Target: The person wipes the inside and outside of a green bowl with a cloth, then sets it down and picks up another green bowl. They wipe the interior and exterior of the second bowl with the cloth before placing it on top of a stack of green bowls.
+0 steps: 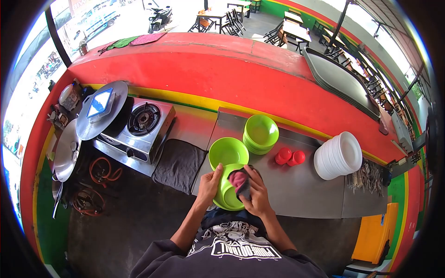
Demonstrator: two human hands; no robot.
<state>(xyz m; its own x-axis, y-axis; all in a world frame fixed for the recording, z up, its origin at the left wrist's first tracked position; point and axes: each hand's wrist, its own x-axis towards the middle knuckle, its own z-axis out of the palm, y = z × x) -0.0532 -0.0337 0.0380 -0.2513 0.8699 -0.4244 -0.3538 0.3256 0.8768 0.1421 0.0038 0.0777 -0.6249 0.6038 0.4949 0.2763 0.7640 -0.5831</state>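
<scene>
My left hand grips the left rim of a lime-green bowl, tilted close to my body. A pink and dark cloth is bunched in my right hand, pressed against the bowl's right side. Just beyond it on the steel counter stands another green bowl, its inside facing up. Behind that, to the right, rises a stack of green bowls. Two red lidded containers sit to the right of the stack.
A gas stove stands left, with a dark cloth beside it. White plates are stacked right, near a pile of cutlery. A red ledge runs behind the counter, carrying trays. A wok hangs far left.
</scene>
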